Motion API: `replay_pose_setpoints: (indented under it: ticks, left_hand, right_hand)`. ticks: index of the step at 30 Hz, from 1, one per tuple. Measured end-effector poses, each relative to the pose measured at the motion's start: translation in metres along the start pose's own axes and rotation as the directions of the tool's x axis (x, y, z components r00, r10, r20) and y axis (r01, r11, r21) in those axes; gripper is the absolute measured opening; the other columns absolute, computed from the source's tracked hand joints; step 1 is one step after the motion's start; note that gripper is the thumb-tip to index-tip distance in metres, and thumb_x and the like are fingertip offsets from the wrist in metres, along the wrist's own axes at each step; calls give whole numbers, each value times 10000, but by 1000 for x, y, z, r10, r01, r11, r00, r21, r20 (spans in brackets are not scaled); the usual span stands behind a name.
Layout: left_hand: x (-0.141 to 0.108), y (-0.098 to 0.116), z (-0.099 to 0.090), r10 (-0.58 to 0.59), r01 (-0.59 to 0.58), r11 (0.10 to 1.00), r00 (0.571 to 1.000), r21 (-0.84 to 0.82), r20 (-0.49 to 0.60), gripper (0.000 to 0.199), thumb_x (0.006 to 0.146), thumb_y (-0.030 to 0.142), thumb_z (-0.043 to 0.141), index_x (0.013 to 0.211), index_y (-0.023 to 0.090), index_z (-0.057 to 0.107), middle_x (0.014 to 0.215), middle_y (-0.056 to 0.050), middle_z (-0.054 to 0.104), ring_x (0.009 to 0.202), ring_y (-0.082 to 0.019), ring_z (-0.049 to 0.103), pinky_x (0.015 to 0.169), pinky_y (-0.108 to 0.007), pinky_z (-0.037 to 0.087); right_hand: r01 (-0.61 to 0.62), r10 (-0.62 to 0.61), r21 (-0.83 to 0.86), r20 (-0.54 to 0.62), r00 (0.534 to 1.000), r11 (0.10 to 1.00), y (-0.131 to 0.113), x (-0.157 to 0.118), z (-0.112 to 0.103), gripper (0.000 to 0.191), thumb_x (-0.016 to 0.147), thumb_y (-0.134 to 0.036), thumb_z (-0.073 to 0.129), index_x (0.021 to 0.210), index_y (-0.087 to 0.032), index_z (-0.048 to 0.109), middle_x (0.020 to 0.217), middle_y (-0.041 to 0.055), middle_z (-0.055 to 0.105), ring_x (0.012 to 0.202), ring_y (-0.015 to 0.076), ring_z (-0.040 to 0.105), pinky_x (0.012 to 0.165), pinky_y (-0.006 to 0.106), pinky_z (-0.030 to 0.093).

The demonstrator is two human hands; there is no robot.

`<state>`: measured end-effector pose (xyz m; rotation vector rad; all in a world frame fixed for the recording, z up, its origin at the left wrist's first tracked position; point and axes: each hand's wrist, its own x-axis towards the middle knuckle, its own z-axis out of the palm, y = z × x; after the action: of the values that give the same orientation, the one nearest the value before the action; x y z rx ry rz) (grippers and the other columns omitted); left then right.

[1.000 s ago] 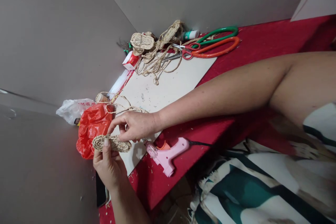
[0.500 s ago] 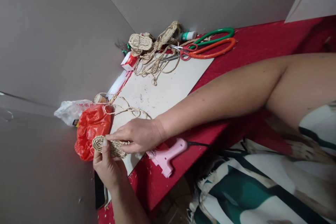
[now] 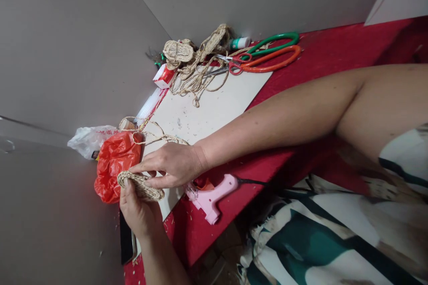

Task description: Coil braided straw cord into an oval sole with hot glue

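My left hand [image 3: 142, 213] is closed round the lower side of a small oval straw sole [image 3: 145, 188], coiled from braided cord, with the thumb lying on its face near one end. My right hand [image 3: 172, 164] reaches across from above, its index finger and thumb pinching along the upper edge of the same sole. A loose straw cord [image 3: 160, 131] loops over the white board [image 3: 214, 111] and disappears behind my right hand. Below my right wrist, a pink glue gun [image 3: 216, 198] lies on the red tabletop [image 3: 200, 236].
A red plastic bag [image 3: 115, 160] and a white bag [image 3: 88, 140] lie beyond my hands. At the top are finished woven soles [image 3: 179, 52], bundled straw cord [image 3: 214, 42], large scissors [image 3: 270, 67] and small red-handled scissors [image 3: 236, 69]. A dark phone [image 3: 127, 240] sits by the table's edge.
The sole has turned slightly, showing more of its thick edge. My left thumb has slid toward its end, and my right fingers have shifted a little to the left along it.
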<state>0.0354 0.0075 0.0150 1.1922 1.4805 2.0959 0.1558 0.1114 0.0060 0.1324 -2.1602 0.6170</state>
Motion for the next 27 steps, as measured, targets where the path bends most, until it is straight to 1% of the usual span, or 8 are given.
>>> replay_pose_setpoints:
  ticks: [3,7,11,15,17,21,24,27]
  left_hand:
    - [0,-3,-2,1,1,1000,998,31,-57,159,810,305,651,881,166,680,856,-7,672,772,-120,636,748,-242,497]
    - [-1,-10,-5,-17,27,996,993,80,-119,173,787,320,680,844,156,676,816,-3,661,736,-105,619,686,-203,475]
    - [-1,-14,-3,-22,33,995,992,89,-127,166,777,308,685,813,148,663,794,-5,643,725,-112,610,672,-210,472]
    - [2,-9,-4,55,-44,997,982,64,-183,132,780,296,662,803,169,634,802,10,614,750,-114,599,715,-225,476]
    - [5,-6,-6,96,-86,995,972,55,-217,145,795,317,639,844,181,634,834,6,605,788,-124,599,747,-242,480]
    - [9,0,-9,130,-120,991,955,56,-267,195,810,350,614,898,178,644,875,-15,600,862,-151,601,797,-274,482]
    - [7,1,-9,39,-30,998,978,46,-203,241,795,354,639,903,142,678,882,-47,623,821,-156,605,755,-282,493]
    - [6,2,-9,-39,43,998,995,40,-97,242,753,280,700,952,142,702,933,-61,650,836,-151,609,752,-274,497]
  right_hand:
    - [38,-29,-144,62,998,989,-6,-2,-1,460,927,-309,444,1313,-60,472,1075,109,653,915,188,595,718,303,431]
    - [43,9,-331,155,988,943,-16,-2,-1,529,940,-412,415,1271,-2,451,1008,162,637,852,224,600,605,319,401]
    - [8,53,-319,184,982,948,-18,-2,0,563,929,-436,440,1281,4,428,1025,176,635,830,216,602,591,313,382]
    - [-37,75,-262,139,987,964,-14,-2,-2,547,928,-443,423,1318,-59,416,1023,130,658,778,202,599,558,310,333]
    - [-50,97,-278,159,983,959,-12,-1,-5,472,924,-430,431,1232,-81,508,1026,123,666,799,202,597,571,307,318]
    - [-80,168,-290,291,942,954,-7,2,-9,259,918,-300,454,983,-138,645,959,76,687,801,169,579,593,291,281]
    - [-128,209,-280,282,936,951,2,6,-10,256,922,-269,434,928,-150,662,909,60,690,761,155,568,591,289,277]
    - [-172,239,-281,226,944,944,10,7,-12,249,913,-266,448,992,-149,653,950,71,683,806,167,573,635,292,330]
